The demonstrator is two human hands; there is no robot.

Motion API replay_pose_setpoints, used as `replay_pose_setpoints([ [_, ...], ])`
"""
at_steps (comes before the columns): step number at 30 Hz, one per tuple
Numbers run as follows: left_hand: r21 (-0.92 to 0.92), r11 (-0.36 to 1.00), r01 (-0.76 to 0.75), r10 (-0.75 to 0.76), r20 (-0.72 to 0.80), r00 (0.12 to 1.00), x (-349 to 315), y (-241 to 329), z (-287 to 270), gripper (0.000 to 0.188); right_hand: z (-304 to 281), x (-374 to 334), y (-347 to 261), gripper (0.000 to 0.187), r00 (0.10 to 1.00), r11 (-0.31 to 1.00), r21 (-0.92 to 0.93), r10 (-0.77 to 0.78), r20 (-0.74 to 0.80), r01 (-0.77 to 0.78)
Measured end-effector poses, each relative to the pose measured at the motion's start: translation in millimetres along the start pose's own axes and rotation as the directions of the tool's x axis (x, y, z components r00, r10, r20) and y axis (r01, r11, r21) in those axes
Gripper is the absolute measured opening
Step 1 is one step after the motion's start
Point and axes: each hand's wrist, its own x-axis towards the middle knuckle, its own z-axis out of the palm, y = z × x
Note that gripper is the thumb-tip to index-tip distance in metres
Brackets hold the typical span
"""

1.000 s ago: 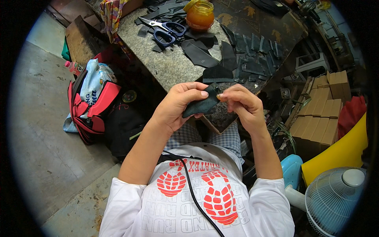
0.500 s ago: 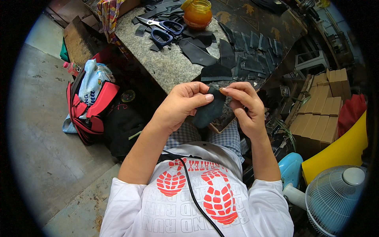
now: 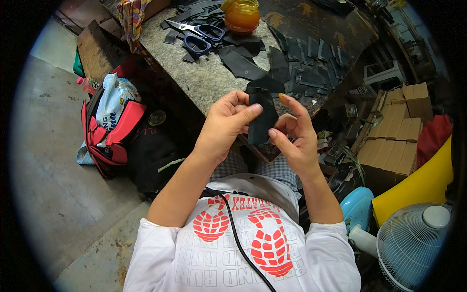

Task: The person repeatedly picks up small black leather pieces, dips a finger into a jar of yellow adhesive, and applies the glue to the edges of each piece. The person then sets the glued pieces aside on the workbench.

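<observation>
My left hand [image 3: 226, 119] pinches a dark leather-like piece [image 3: 261, 117] between its thumb, lying on top, and the fingers behind. The piece is held over my lap by the table's near edge. My right hand [image 3: 296, 138] is at the piece's right edge, the thumb tip on its lower right side and curled fingers close behind. Its index finger is raised away, with an orange-yellow smear on the tip. More cut dark pieces [image 3: 309, 78] lie on the table beyond, beside blue-handled scissors [image 3: 197, 45] and an open glass jar of orange paste [image 3: 242, 17].
The stone-like tabletop [image 3: 204, 82] ends just before my hands. A red-and-black bag [image 3: 121, 126] stands on the left. To the right are stacked brown cartons [image 3: 389, 141], a yellow curved sheet [image 3: 413, 180] and a caged fan [image 3: 413, 243]. A black cable [image 3: 238, 238] runs down my shirt.
The dark piece has been turned and now stands more upright. My right index finger has lifted off its upper edge, and the right thumb has come to its lower right side.
</observation>
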Motion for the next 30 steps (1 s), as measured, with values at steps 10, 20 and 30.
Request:
replay_pose_setpoints([
  [10,-0.032,0.997,-0.066,0.060,-0.154,0.986,0.5,4.8,-4.0,0.027,0.9,5.6,1.4,0.052,0.934,0.789,-0.519,-0.353,0.054,0.328],
  [20,0.018,0.997,-0.073,0.075,-0.219,0.973,2.0,2.7,0.8,0.034,2.4,2.0,-3.8,0.053,0.848,0.346,-0.847,-0.488,0.206,0.405],
  [30,0.046,0.996,-0.083,0.091,-0.229,0.969,1.6,0.5,1.9,0.034,-0.5,0.1,-1.2,0.047,0.827,0.281,-0.851,-0.493,0.268,0.444],
])
